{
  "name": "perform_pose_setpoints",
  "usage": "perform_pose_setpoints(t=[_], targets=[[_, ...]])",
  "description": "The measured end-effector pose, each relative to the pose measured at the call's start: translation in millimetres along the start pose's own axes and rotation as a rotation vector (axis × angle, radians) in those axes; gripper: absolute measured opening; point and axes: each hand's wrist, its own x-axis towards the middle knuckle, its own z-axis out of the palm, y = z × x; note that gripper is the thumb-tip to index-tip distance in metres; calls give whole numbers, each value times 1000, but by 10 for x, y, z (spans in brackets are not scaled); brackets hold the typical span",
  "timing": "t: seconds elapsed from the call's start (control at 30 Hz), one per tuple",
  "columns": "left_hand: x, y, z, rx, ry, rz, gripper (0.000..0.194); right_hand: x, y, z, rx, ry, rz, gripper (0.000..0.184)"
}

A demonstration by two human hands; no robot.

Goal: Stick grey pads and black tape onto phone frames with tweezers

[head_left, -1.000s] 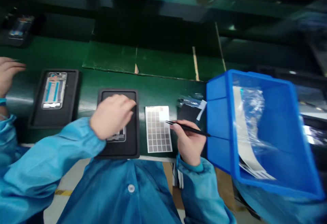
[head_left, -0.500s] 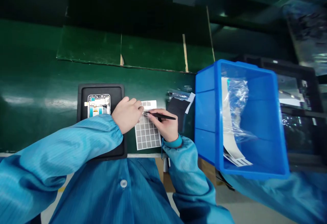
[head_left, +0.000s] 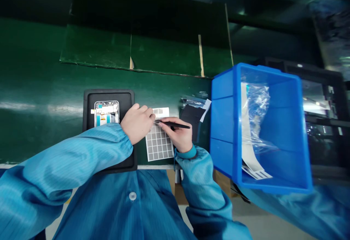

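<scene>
Along the front edge of the bench (head_left: 41, 130), the right hand (head_left: 176, 136) pinches black tweezers (head_left: 175, 124) over a sheet of grey pads (head_left: 159, 148) — top corner bare, most squares left — while the left hand (head_left: 137, 123) curls beside it, its grip hidden.

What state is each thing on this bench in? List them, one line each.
Left hand: fingers curled, tips at the sheet's edge.
Right hand: gripping the tweezers.
Black tweezers: held level, tips over the sheet.
Pad sheet: grey grid pads, upper part mostly white.
Phone frame: back open, components showing, lying in the tray.
Black tray: flat on the bench.
Blue bin: holding clear plastic and white strip.
</scene>
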Motion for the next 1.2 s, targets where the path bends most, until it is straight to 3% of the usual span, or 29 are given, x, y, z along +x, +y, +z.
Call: perform_pose_setpoints(t=[0.23, 0.33, 0.43, 0.57, 0.63, 0.7, 0.9, 1.2], targets=[[26, 8, -7, -42, -13, -2, 20, -32, -43, -39, 59, 100, 36, 12], [-84, -56, -124, -127, 11, 15, 33, -92, -199, -135, 148, 187, 38, 16], [-324, -181, -289, -426, 110, -44, 51, -148, -446, -168, 251, 177, -29, 19], [-648, -294, -388, -992, 53, -224, 34, -183, -747, -26, 315, 96, -106, 24], [-761, -296, -368, -1136, 39, -271, 23, -190, -836, 91, 343, 63, -106, 23], [-849, -287, -332, -1191, 82, -303, 15, -200, -880, 212, 374, 36, -74, 22], [-1082, -342, -261, -1245, 227, -439, 16, -241, -878, 510, 444, 7, 37, 20], [-1258, -487, -186, -1217, 249, -462, 15, -215, -979, 746, 430, -32, 125, 17]])
